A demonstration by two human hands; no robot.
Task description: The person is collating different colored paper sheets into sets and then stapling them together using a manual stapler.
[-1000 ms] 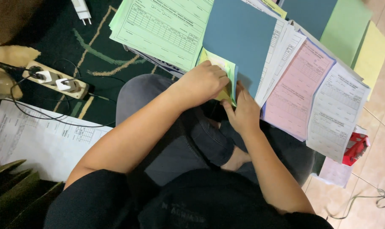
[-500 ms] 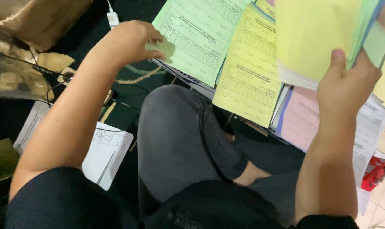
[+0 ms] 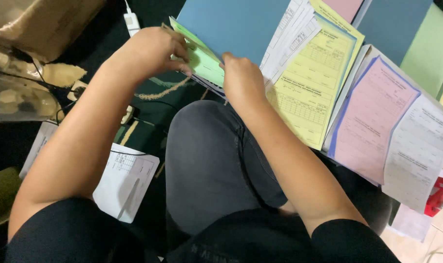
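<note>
The fingertips of both hands are hidden behind or under the paper, so the exact pinch cannot be fully made out. The green sheets [image 3: 204, 63] are partly covered by the hands and by the blue folder [image 3: 231, 27], whose top is cut off by the frame edge. The printing on every form is too small to be told. The left hand [image 3: 151, 51], at 11 o'clock from the raised knee [image 3: 207, 146], is curled with its grip pressed together on the left edge of the green sheets. The right hand [image 3: 243, 80], at 12 o'clock from the knee, is closed on their right end. The sheets are held just above the knee. A yellow form [image 3: 307, 92] and a pink form [image 3: 370, 122] are spread at 2 o'clock.
</note>
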